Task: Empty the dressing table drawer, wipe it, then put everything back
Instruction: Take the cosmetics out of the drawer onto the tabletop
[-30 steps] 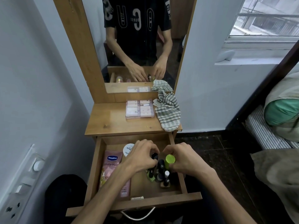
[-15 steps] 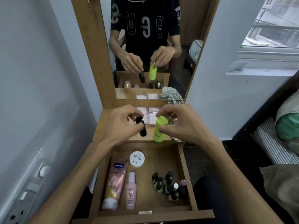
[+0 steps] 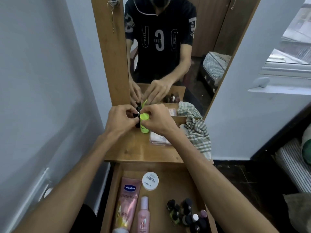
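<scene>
On wooden tabletop [image 3: 134, 148], right hand [image 3: 158, 120] grips smooth, seemingly plastic green cylinder [image 3: 144, 123].

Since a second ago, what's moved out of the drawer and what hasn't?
Both hands lifted items from the drawer to the tabletop: the left hand carries a small black bottle, the right hand a lime-green bottle, now standing by the mirror. The Vaseline tube, white jar, nail polishes and checked cloth stayed.
</scene>
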Motion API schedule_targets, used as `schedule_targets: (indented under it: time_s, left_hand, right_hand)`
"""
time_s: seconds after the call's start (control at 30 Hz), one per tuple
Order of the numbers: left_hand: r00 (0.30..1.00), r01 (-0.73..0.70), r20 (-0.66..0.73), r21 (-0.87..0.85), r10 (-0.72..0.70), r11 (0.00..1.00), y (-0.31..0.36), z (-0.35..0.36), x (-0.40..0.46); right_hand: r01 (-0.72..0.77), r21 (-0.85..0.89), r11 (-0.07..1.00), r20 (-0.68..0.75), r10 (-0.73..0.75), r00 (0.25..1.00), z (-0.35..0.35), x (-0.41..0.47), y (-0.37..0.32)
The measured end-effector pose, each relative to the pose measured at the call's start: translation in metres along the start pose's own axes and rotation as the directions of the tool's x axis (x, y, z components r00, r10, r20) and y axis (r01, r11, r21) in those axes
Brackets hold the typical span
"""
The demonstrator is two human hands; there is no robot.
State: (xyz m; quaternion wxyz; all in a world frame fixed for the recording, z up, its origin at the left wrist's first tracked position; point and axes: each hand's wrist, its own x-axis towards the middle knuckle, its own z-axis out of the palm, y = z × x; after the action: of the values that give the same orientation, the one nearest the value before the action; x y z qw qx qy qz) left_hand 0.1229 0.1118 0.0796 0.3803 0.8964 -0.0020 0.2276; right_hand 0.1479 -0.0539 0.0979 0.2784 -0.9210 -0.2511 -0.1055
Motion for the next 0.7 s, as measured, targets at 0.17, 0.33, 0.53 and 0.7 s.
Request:
schedule_targets:
  time_s: [0.17,0.33,0.53,0.7]
  left_hand:
    - [0.998,-0.063,-0.023,-0.001,0.063,0.998,-0.009,0.012,0.004]
    - [0.980,-0.187,-0.044,0.106,0.192,0.977,-0.014,0.018,-0.002]
    - [0.974,-0.223,0.018,0.186,0.224,0.957,-0.018,0.014,-0.010]
    - [0.966,-0.243,-0.061,0.120,0.251,0.963,-0.002,0.013,-0.041]
  right_hand:
    - [0.020,-0.032,0.999,-0.072,-0.022,0.997,0.011,0.005,0.011]
    - [0.091,-0.015,0.996,-0.160,-0.092,0.983,0.018,-0.004,0.017]
    - [0.099,0.018,0.995,-0.202,-0.093,0.975,0.007,-0.024,0.019]
    - [0.074,0.073,0.995,-0.141,-0.063,0.988,-0.023,-0.067,0.018]
